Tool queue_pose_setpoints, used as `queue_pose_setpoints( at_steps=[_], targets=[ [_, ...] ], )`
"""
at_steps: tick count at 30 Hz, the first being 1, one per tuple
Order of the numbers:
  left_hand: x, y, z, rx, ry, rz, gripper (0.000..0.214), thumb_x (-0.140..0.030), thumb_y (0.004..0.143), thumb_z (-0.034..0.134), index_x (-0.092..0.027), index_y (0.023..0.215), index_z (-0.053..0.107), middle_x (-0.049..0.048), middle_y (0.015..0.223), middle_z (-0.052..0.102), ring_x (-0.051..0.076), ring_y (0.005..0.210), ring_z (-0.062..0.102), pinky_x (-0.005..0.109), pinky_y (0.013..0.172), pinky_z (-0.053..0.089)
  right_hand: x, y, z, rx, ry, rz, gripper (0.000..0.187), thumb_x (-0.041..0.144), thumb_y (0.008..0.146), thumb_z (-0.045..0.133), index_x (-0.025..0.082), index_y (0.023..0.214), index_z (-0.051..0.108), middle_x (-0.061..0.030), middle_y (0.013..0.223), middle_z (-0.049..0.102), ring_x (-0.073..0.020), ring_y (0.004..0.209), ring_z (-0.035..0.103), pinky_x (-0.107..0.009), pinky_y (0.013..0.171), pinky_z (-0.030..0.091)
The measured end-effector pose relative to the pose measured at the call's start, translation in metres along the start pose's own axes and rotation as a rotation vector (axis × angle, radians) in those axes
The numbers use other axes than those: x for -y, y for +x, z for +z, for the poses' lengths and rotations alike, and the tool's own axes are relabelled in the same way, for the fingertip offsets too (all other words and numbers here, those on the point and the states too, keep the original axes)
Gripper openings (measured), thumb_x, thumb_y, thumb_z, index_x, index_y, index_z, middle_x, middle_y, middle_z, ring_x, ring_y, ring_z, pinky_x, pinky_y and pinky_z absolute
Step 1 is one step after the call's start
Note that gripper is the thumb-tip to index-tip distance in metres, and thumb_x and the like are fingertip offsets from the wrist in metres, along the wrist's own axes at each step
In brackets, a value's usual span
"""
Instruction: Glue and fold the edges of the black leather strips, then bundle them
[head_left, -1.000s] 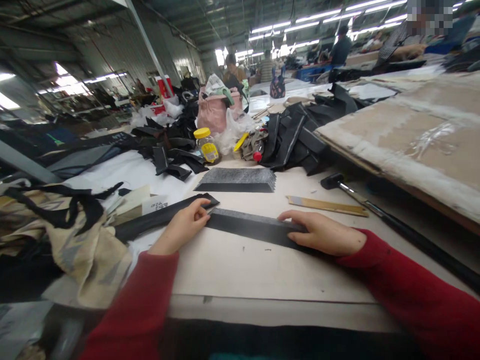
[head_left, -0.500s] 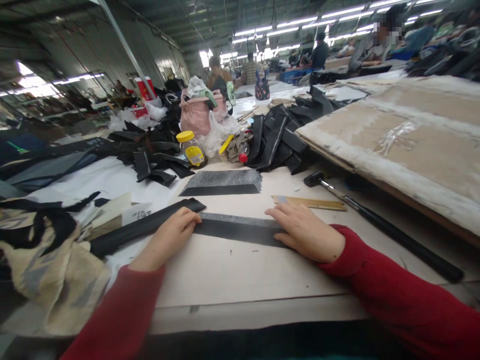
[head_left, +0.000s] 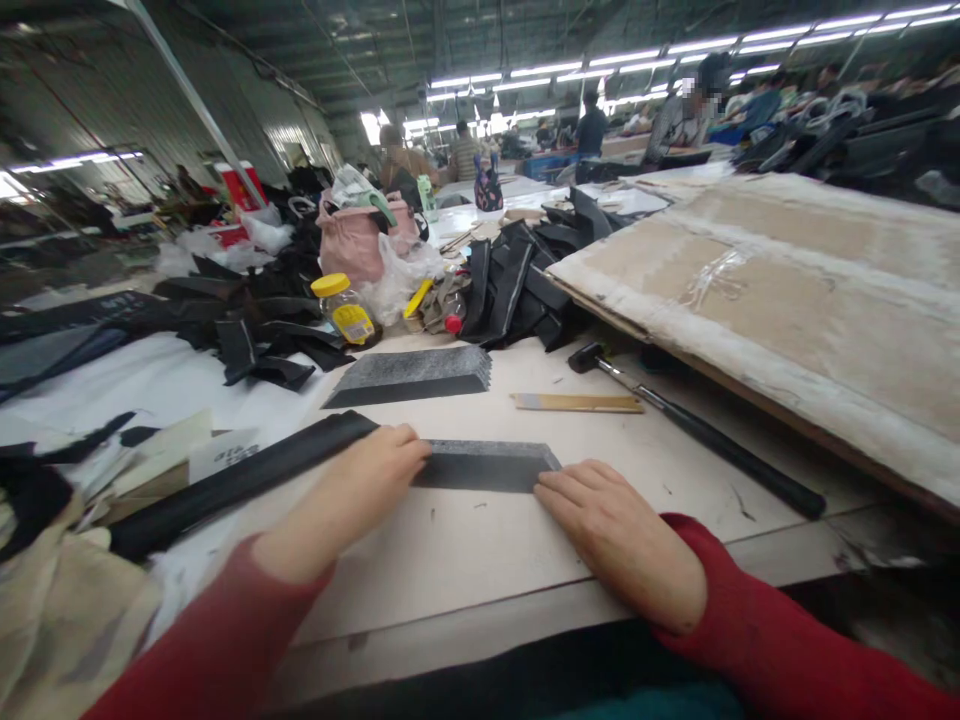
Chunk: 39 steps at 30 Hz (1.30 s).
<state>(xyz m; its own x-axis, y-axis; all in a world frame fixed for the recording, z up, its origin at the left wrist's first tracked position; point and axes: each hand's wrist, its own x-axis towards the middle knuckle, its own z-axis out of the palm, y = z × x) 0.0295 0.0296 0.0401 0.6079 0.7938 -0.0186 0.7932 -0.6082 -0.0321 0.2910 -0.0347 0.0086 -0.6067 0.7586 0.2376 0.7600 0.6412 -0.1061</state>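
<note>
A dark grey felt-like strip point(head_left: 487, 465) lies flat on the pale worktable point(head_left: 480, 560) in front of me. My left hand point(head_left: 367, 480) rests on its left end with the fingers curled over it. My right hand point(head_left: 615, 530) lies flat, fingers stretched out, fingertips touching the strip's right end. A long black strip point(head_left: 240, 478) runs leftwards from under my left hand. Both my sleeves are red.
Behind the strip sit a stack of grey pieces point(head_left: 412, 372), a wooden ruler point(head_left: 577, 402) and a black-handled hammer point(head_left: 690, 432). Farther back stand a yellow-lidded jar point(head_left: 343, 308), a pink bag point(head_left: 351, 240) and a pile of black pieces point(head_left: 517, 280). A large worn board point(head_left: 787, 290) fills the right. Other people work in the background.
My head has turned, shifting the scene left. Both hands have drawn closer together along the grey strip; the right hand has slid off most of it to its right end.
</note>
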Motion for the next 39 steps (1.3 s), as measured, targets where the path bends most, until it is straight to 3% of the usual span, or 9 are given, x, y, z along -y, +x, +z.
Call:
queue_pose_setpoints(
  at_steps=[4,7,13,27,32,39],
  targets=[
    [-0.063,0.044,0.009,-0.071,-0.247,0.311,0.022,-0.008,0.086,0.039,-0.018,0.097,0.056,0.0022,0.091,0.055,0.015,0.088,0.05,0.026,0.08,0.042,0.004,-0.003,0.004,-0.022,0.011,0.071,0.024,0.009,0.082,0.052,0.016,0.104,0.06,-0.0066,0.099,0.061,-0.0209,0.089,0.052,-0.037,0.08,0.042],
    [-0.081,0.058,0.025,-0.116,-0.331,0.364,0.016,-0.011,0.087,0.042,-0.016,0.09,0.056,0.0022,0.088,0.056,0.015,0.085,0.05,0.026,0.079,0.042,-0.003,-0.012,0.003,-0.012,0.09,0.097,0.03,0.009,0.082,0.051,0.02,0.109,0.058,-0.0061,0.101,0.06,-0.0212,0.09,0.05,-0.039,0.081,0.043],
    [-0.077,0.056,0.034,-0.16,-0.413,0.362,0.017,-0.014,0.087,0.045,-0.017,0.098,0.057,0.0026,0.094,0.057,0.015,0.091,0.05,0.027,0.084,0.041,-0.023,-0.032,0.004,-0.138,0.271,0.215,0.031,0.006,0.084,0.042,0.016,0.109,0.057,-0.0083,0.099,0.056,-0.0188,0.092,0.05,-0.034,0.081,0.045],
    [-0.081,0.052,0.028,-0.16,-0.355,0.411,0.019,-0.017,0.089,0.043,-0.021,0.095,0.06,0.001,0.094,0.058,0.015,0.087,0.05,0.026,0.077,0.041,-0.024,-0.033,0.01,-0.169,0.182,0.232,0.026,0.008,0.084,0.043,0.015,0.104,0.06,-0.009,0.095,0.057,-0.0203,0.088,0.05,-0.036,0.078,0.046],
    [-0.079,0.052,0.029,-0.17,-0.372,0.422,0.019,-0.014,0.088,0.044,-0.02,0.096,0.06,0.0009,0.095,0.059,0.015,0.088,0.051,0.026,0.079,0.041,-0.021,-0.03,0.007,-0.098,0.149,0.225,0.023,0.01,0.085,0.044,0.016,0.099,0.06,-0.0084,0.09,0.055,-0.0212,0.084,0.049,-0.038,0.077,0.045],
    [-0.078,0.052,0.031,-0.185,-0.395,0.434,0.021,-0.014,0.088,0.044,-0.021,0.098,0.061,0.0003,0.097,0.06,0.014,0.09,0.052,0.025,0.08,0.041,-0.028,-0.027,0.009,-0.107,0.373,0.3,0.025,0.016,0.089,0.042,0.019,0.104,0.061,-0.0075,0.096,0.057,-0.0191,0.09,0.05,-0.037,0.081,0.044]
  ],
)
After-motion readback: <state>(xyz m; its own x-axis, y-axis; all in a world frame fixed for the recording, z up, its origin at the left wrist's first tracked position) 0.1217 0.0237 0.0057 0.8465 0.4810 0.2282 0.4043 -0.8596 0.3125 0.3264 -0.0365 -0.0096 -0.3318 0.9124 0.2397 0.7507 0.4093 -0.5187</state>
